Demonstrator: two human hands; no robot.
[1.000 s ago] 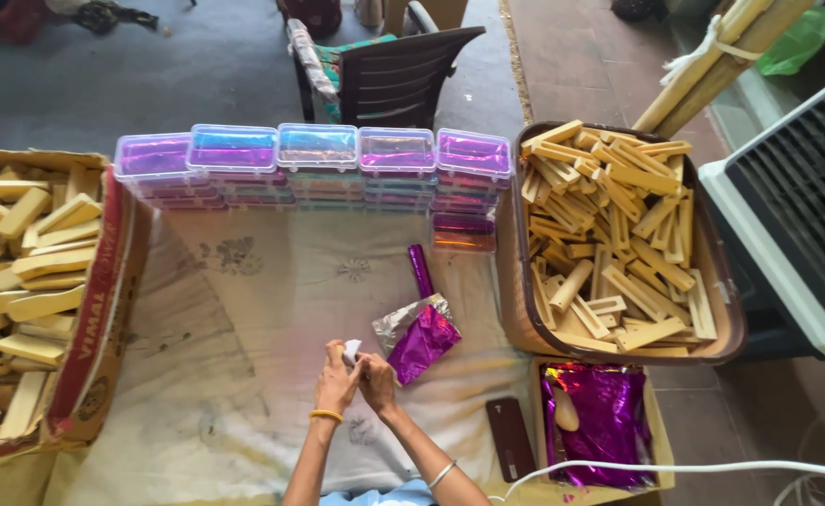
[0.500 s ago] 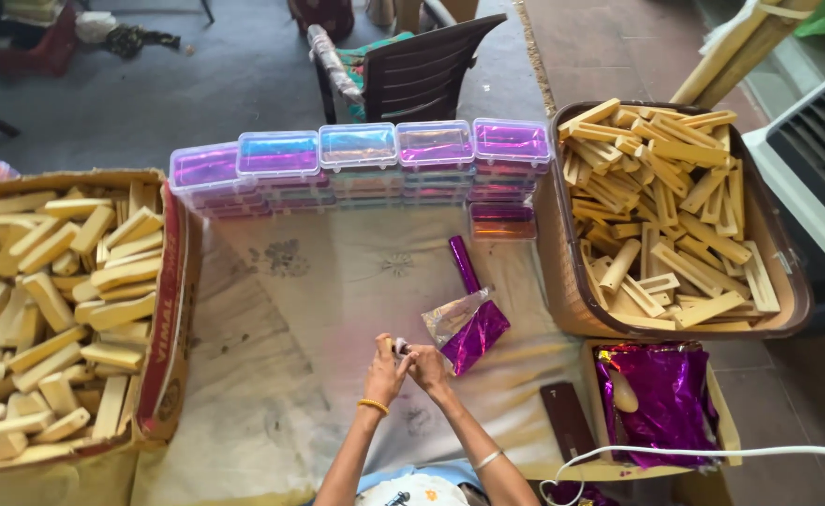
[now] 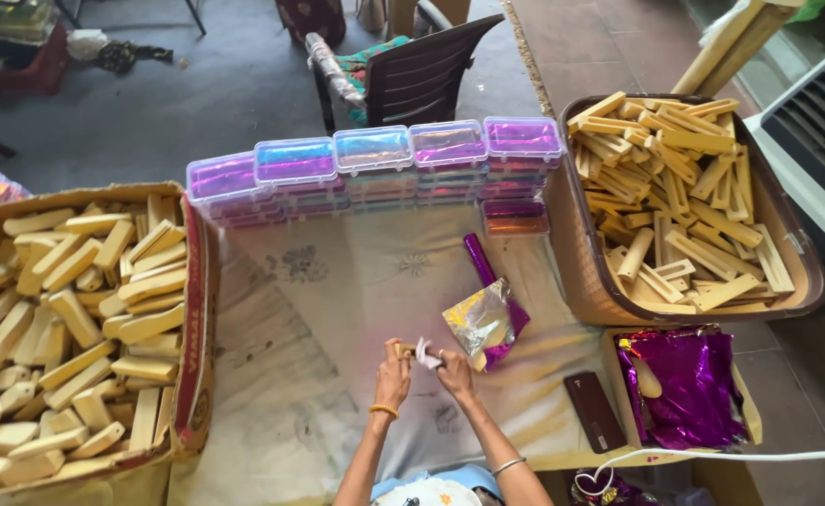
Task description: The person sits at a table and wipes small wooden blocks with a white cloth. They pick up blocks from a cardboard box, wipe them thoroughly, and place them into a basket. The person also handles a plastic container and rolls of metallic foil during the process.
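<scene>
Head view: crinkled white scrap (image 3: 427, 353) in fingers (image 3: 403, 354).

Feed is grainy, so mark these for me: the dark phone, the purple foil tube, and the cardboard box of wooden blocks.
dark phone (image 3: 593, 410), head view, middle of its back.
purple foil tube (image 3: 479, 259), head view, upper shaft.
cardboard box (image 3: 199, 309), head view, right wall.

The small white item (image 3: 427, 352) pinched between both hands is too small to identify.

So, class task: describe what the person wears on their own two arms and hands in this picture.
Both forearms are bare, with no sleeves or gloves in view. The left hand has an orange-yellow bangle round its wrist. The right hand has a thin silver-coloured bangle further up the forearm. Any rings on the fingers are too small to tell.
</scene>
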